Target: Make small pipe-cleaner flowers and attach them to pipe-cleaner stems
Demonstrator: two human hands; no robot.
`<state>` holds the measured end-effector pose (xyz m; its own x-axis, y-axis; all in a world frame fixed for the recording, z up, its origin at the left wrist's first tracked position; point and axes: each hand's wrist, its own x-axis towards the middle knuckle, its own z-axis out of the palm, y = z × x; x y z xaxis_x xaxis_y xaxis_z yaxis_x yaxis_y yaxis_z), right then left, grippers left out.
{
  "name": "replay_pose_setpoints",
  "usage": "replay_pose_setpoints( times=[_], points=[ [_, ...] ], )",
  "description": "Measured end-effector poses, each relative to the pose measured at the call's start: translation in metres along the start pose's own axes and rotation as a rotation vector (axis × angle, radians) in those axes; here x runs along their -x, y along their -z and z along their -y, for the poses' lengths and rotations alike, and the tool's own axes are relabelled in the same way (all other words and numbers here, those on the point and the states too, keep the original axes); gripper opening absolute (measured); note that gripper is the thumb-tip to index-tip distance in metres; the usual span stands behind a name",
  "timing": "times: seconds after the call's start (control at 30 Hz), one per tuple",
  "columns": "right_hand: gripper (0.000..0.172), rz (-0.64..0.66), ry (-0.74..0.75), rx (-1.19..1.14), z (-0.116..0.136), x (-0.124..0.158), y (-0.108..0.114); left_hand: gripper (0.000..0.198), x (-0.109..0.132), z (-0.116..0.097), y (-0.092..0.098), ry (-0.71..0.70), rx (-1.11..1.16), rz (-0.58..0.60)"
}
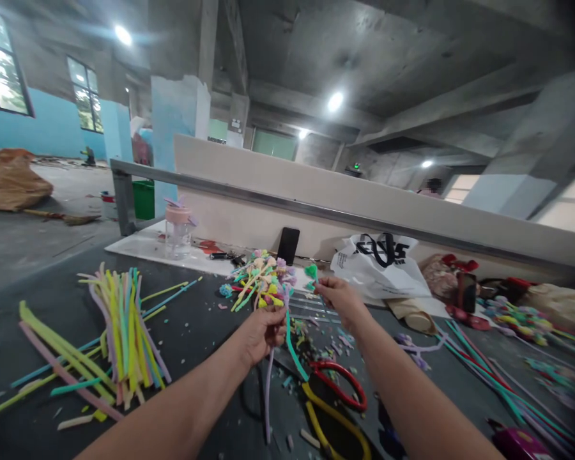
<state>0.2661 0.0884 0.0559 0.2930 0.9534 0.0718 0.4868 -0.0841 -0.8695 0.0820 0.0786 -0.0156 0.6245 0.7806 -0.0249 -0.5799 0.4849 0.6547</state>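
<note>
My left hand [263,335] is closed in a pinch on fuzzy pipe cleaners, with a lilac stem [268,399] hanging below the fingers and a teal stem [294,351] trailing to the right. To its right, my right hand [338,295] pinches a small green pipe-cleaner piece [311,271] whose fluffy head shows above the fingertips. Just behind my left hand lies a heap of multicoloured pipe-cleaner flowers [261,275]. Between my forearms rest a red-handled tool [359,391] and a yellow-handled tool [316,425]; their working ends are partly hidden. Fuzzy clippings [340,345] are scattered around them.
Loose pipe cleaners [124,326] form a pile at left. Along the back stand a clear bottle with a pink lid [177,233], a dark phone [288,246] and a white bag [383,268]. More pipe cleaners [489,370] and a purple object [520,442] lie at right.
</note>
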Motion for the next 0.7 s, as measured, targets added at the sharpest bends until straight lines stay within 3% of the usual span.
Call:
replay_pose_setpoints(
  times=[0.17,0.27,0.7],
  points=[
    [0.027,0.091,0.104,-0.335,-0.001,0.072,-0.017,0.029,0.002,0.002,-0.001,-0.014,-0.056,-0.012],
    [0.025,0.081,0.125,-0.443,-0.009,0.096,-0.028,0.030,0.004,0.006,-0.005,-0.022,-0.116,-0.011],
    [0.019,0.049,0.170,-0.537,-0.034,0.101,-0.027,0.028,0.023,0.010,-0.040,-0.057,-0.342,-0.010]
  ],
)
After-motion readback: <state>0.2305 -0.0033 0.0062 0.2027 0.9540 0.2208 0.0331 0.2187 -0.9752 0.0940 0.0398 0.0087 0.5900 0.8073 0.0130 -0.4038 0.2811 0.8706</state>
